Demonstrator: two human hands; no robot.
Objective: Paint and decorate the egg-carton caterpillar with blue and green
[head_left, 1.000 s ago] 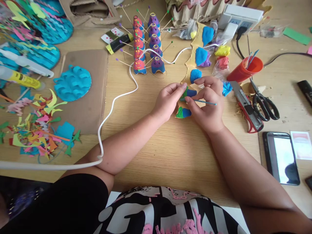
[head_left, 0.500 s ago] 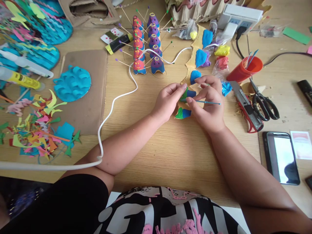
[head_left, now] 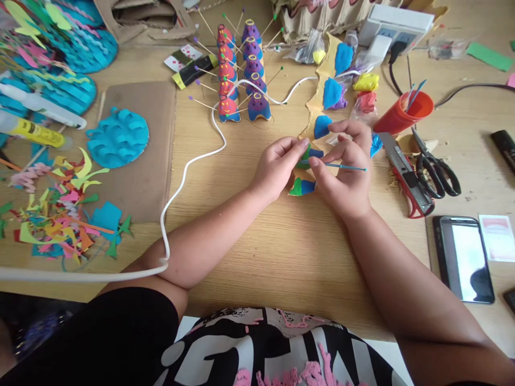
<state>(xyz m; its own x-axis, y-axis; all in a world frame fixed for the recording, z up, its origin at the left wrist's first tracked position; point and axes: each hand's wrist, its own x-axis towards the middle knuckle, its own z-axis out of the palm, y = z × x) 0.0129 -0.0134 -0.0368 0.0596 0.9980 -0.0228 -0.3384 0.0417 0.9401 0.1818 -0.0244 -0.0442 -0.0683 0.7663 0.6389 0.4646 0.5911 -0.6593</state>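
Note:
My left hand [head_left: 277, 166] pinches the edge of a tan egg-carton strip [head_left: 312, 110] at its near half. Blue clay patches [head_left: 332, 94] cover spots along the strip, and green clay [head_left: 296, 187] sits beside blue on the two nearest cups. In my right hand [head_left: 346, 166], between thumb and fingers, is a thin blue stick tool [head_left: 348, 168]; its left end lies at the green clay by my left fingertips. Part of the nearer cups is hidden by my fingers.
Two rows of clay-covered egg-carton figures [head_left: 228, 80] with pins stand beyond. A white cable [head_left: 189, 166] crosses my left arm. Rightward lie a red cup [head_left: 406, 111], a box cutter [head_left: 406, 174], scissors [head_left: 436, 171] and a phone [head_left: 466, 262]. Paper scraps [head_left: 68, 214] cover the left.
My right hand and the blue stick have shifted very slightly to the right. The left hand stays on the strip, and the whole view has moved a little.

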